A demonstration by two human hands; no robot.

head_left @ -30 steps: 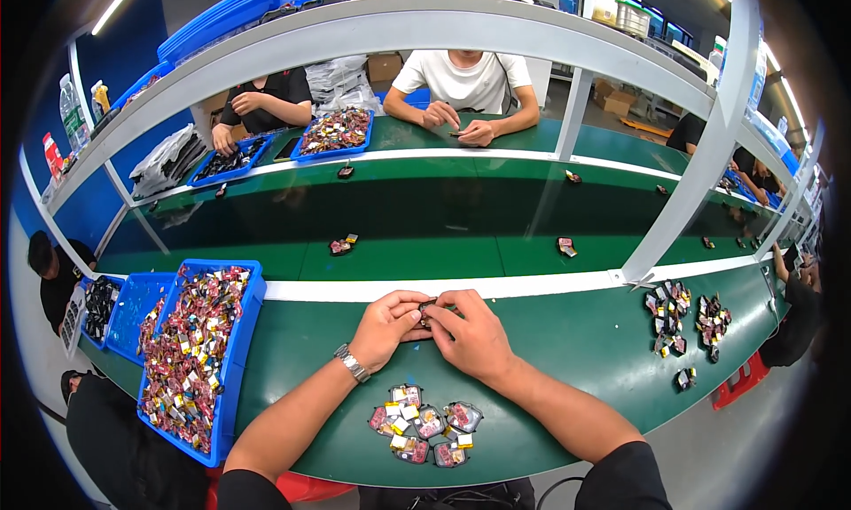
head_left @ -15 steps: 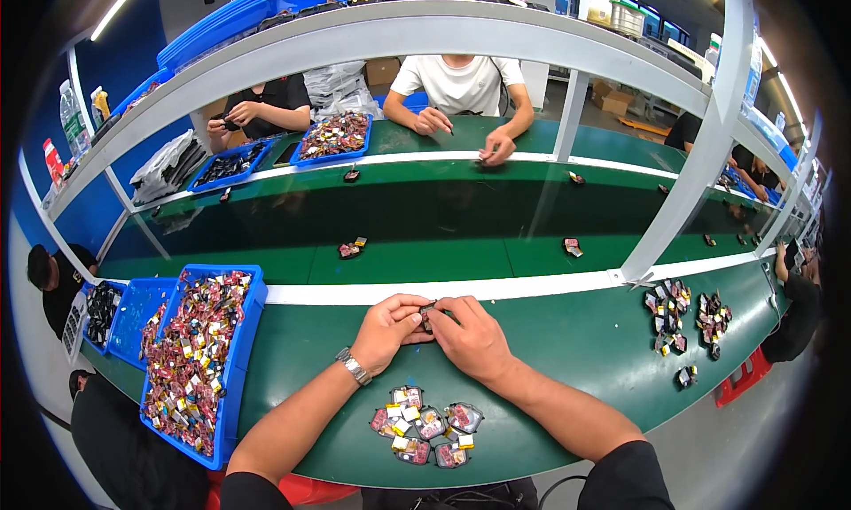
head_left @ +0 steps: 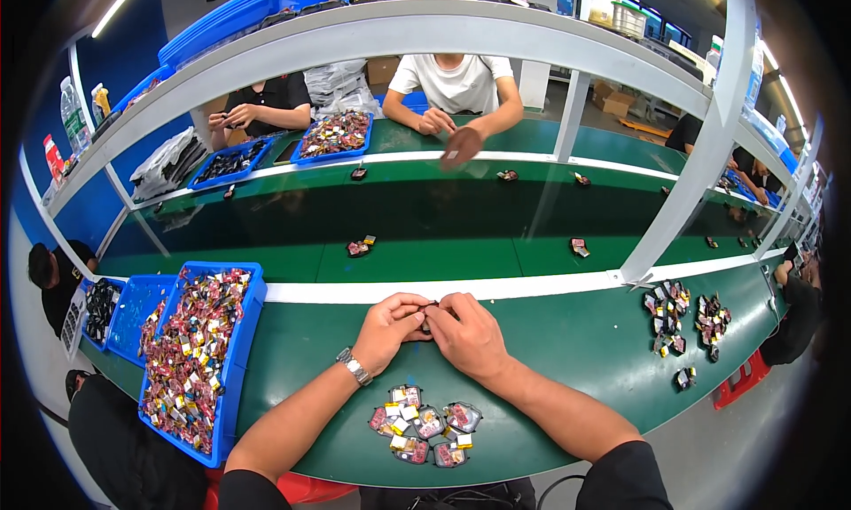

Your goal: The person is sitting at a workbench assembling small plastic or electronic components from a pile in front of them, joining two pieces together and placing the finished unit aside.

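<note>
A small dark part sits pinched between both hands above the green bench. The left hand and right hand meet, fingers curled shut on it. A pile lies nearer the body; a blue bin stands left.

Both forearms enter from lower edge, converging. Left hand and right hand meet fingertip to fingertip, fingers curled, pinching; left wrist bent.

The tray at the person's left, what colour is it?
Blue; the tray shows clearly in the head view, full of small mixed-colour parts.
</note>
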